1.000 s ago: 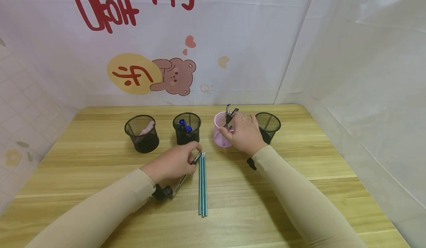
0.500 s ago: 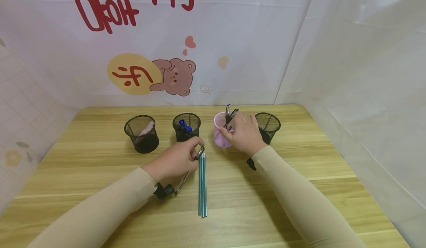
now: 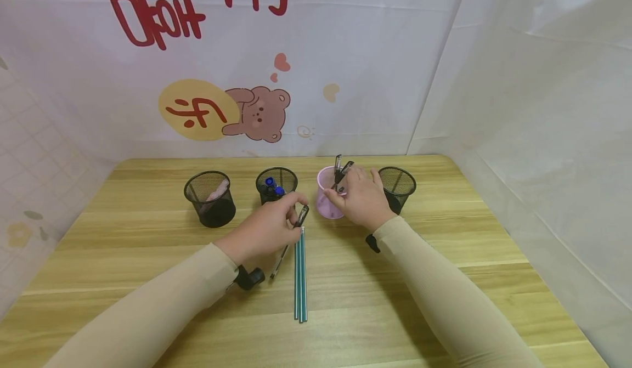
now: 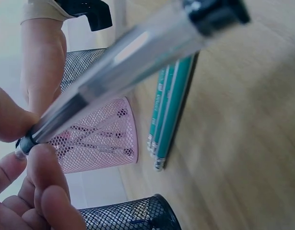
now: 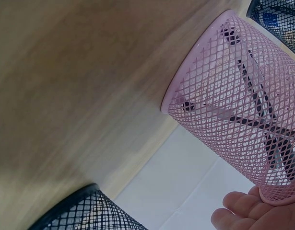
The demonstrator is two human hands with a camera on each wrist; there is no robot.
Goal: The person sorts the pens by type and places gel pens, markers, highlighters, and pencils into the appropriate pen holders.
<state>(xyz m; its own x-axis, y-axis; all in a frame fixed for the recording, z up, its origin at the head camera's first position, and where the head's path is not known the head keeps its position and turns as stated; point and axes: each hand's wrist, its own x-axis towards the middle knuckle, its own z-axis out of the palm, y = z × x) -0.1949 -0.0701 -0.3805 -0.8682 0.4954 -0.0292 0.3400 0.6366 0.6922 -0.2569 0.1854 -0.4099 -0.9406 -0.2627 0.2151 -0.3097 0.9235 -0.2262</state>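
My left hand (image 3: 269,226) pinches a clear-barrelled pen (image 3: 282,261) near its black clip end, between thumb and fingers. The pen slants over the table, its other end toward me; in the left wrist view the pen (image 4: 123,62) crosses close to the camera. At the back, my right hand (image 3: 366,199) holds the pink mesh pen cup (image 3: 329,208) by its rim. The right wrist view has that hand's fingers (image 5: 243,211) against the cup's rim, the thumb unseen. Several black-and-clear pens (image 3: 338,171) stand inside the pink cup.
Teal pencils (image 3: 300,275) lie side by side on the wooden table (image 3: 355,313). Black mesh cups stand around: one with blue-capped pens (image 3: 270,182), one with pinkish contents (image 3: 217,191) at left, another black cup (image 3: 397,179) right of the pink one.
My left hand has risen and moved right toward the pink cup, carrying the pen away from its earlier spot beside the pencils. The right hand stays at the pink cup.
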